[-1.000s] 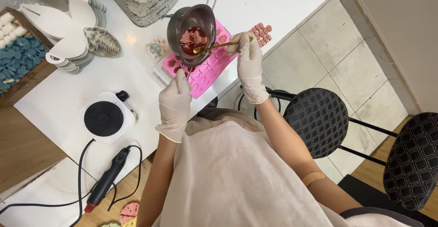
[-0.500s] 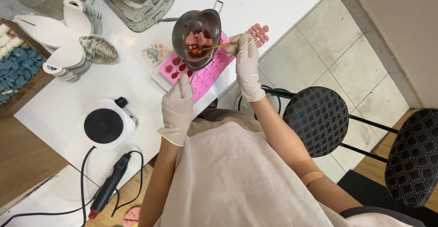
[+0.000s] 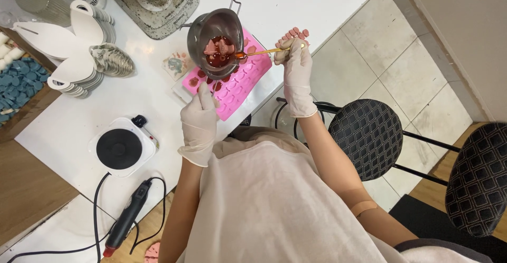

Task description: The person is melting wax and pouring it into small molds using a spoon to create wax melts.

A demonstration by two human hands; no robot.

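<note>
The left hand [image 3: 199, 119] grips a metal pot [image 3: 216, 41] over the pink mould [image 3: 240, 83], upper centre. The right hand [image 3: 296, 65] pinches a stick [image 3: 261, 52] dipped inside.

Free counter [image 3: 158, 91]: bare strip between the pink mould [image 3: 232, 86] and the hot plate [image 3: 120, 148], plus the far right corner past the mould. Blocked: metal pot [image 3: 216, 41] hangs over the mould's far end; stick [image 3: 264, 52] bridges pot to right hand [image 3: 296, 62]. Left hand [image 3: 199, 116] sits at the mould's near edge. White stacks [image 3: 79, 73] crowd the left; stone slab [image 3: 153, 1] fills the far edge. Chairs [image 3: 369, 136] stand right of the counter.
</note>
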